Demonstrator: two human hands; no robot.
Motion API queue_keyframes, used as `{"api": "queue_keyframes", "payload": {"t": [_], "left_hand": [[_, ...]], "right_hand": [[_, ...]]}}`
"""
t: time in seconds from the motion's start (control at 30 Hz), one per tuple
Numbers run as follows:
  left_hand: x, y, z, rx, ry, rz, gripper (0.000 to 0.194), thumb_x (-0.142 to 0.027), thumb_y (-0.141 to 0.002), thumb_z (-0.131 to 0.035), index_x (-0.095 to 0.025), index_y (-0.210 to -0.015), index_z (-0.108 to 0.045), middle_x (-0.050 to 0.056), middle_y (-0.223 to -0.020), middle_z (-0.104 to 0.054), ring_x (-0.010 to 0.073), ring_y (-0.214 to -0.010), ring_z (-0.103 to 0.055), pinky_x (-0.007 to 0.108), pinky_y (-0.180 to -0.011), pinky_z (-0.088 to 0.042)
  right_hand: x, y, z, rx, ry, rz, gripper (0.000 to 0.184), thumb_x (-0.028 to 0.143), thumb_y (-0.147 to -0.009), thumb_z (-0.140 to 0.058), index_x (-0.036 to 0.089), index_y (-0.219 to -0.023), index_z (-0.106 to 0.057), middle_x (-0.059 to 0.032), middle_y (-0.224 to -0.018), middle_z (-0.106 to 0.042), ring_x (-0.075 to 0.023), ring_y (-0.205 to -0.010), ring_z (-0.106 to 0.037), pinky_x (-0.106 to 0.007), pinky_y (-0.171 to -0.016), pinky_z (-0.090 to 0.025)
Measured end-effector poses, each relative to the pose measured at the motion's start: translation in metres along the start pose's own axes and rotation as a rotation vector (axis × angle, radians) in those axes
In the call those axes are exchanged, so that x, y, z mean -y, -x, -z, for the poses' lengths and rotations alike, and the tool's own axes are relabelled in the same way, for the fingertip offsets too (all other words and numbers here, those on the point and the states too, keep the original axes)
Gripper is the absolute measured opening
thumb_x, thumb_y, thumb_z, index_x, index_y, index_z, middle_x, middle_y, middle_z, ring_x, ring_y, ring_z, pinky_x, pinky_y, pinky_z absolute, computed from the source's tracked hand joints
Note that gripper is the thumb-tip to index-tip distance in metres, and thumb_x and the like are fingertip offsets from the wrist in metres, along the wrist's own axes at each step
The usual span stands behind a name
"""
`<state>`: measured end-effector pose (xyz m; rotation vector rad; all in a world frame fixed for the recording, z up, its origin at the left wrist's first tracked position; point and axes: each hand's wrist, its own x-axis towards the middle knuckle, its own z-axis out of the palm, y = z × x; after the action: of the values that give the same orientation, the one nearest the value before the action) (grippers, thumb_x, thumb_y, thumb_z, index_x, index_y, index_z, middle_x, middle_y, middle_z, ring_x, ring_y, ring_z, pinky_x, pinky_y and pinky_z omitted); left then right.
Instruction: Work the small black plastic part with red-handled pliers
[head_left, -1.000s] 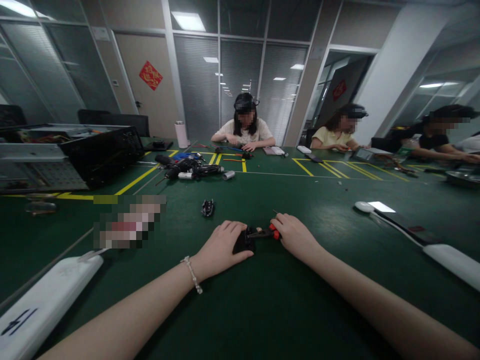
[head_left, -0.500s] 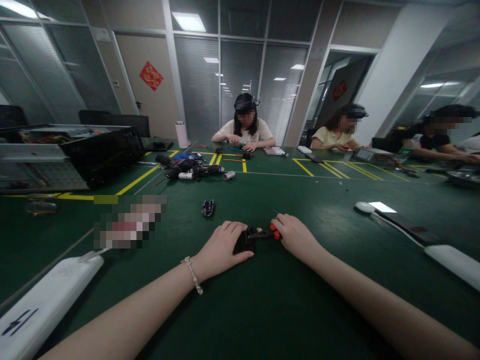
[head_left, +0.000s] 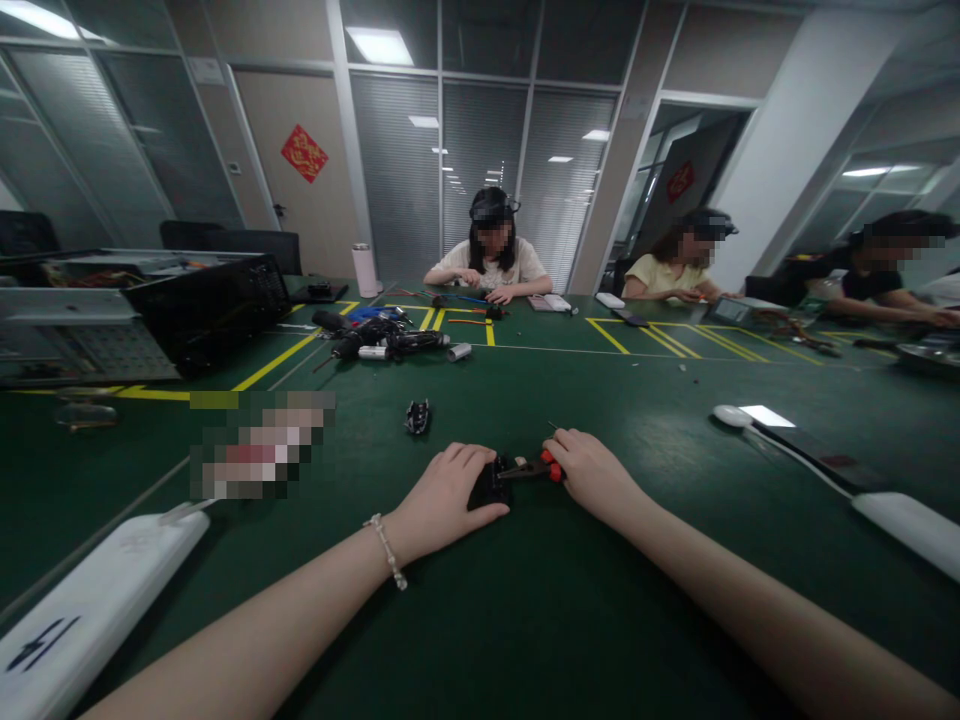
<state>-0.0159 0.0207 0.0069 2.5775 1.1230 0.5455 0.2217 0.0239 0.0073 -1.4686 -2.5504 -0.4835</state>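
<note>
My left hand (head_left: 455, 497) grips a small black part (head_left: 496, 488) against the green table, thumb on its near side and fingers on its far side. Closed round red-handled pliers (head_left: 534, 467) is my right hand (head_left: 592, 467). The dark jaws of the pliers point left and reach the black part; whether they pinch it I cannot tell. A thin dark rod sticks out above my right fingers. Beyond my left hand lies a small black and silver part (head_left: 418, 416), apart from both hands.
A black computer case (head_left: 206, 315) stands at the left, near a pile of cables (head_left: 386, 335). White power banks lie at the left (head_left: 112, 600) and right (head_left: 911, 525), the right one wired to a phone (head_left: 825, 455). Several people sit across the table (head_left: 600, 620).
Both hands keep nearly the same place, with the pliers still at the black part. The whole view has shifted very slightly.
</note>
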Motion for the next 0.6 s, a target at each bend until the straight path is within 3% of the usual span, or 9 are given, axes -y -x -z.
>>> {"api": "queue_keyframes", "payload": {"t": [0.6], "left_hand": [[0.0019, -0.0003, -0.0014, -0.011, -0.005, -0.015, 0.054, -0.055, -0.075, -0.050, -0.022, -0.118, -0.041, 0.005, -0.119, -0.047, 0.0240, -0.110, -0.041, 0.039, -0.090, -0.035]], "right_hand": [[-0.0033, 0.0006, -0.0056, -0.045, 0.009, 0.048, 0.033, 0.001, -0.067, -0.047, 0.013, -0.097, -0.056, -0.0102, -0.095, -0.057, -0.0196, -0.085, -0.053, -0.034, -0.076, -0.042]]}}
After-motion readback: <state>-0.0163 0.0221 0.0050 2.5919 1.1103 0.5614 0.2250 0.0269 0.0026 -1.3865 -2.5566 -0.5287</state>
